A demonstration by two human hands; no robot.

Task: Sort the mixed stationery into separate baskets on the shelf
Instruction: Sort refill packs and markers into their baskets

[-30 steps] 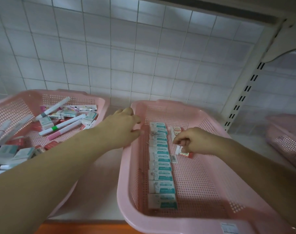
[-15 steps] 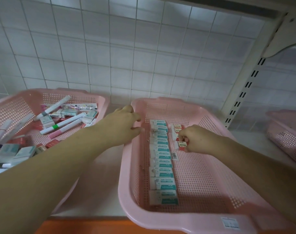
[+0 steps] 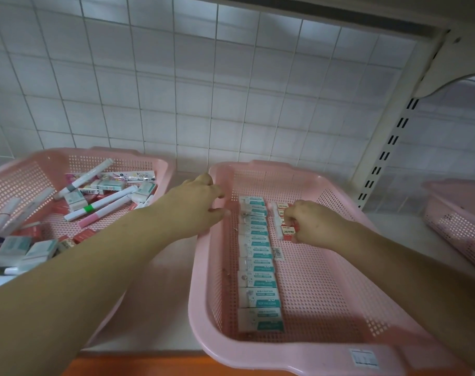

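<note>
On the white shelf (image 3: 163,280), seen from the head camera, a pink perforated plastic sorting basket (image 3: 285,359) is set at about 5 o'clock. A second pink perforated basket of mixed stationery (image 3: 95,153) lies at 9 o'clock, with white marker pens (image 3: 100,206) and boxed erasers heaped loose inside.

A neat column of teal-and-white boxed erasers (image 3: 258,267) is laid end to end along the sorting basket's floor from 6 towards 12 o'clock, presumably so that like is kept with like. Just beside it, towards 3 o'clock, a shorter column of red-and-white erasers (image 3: 281,210) has been started.

The left hand (image 3: 195,210) is curled over the sorting basket's rim at its 10 o'clock corner, apparently to steady it. The right hand (image 3: 312,226) is closed, and a red-and-white 2B eraser (image 3: 288,231) is pinched in its fingers at the near end of the red column.

Compared with one second ago, the held eraser has been brought up against the red column and the gap closed. The left hand's hold on the rim is unchanged.
</note>
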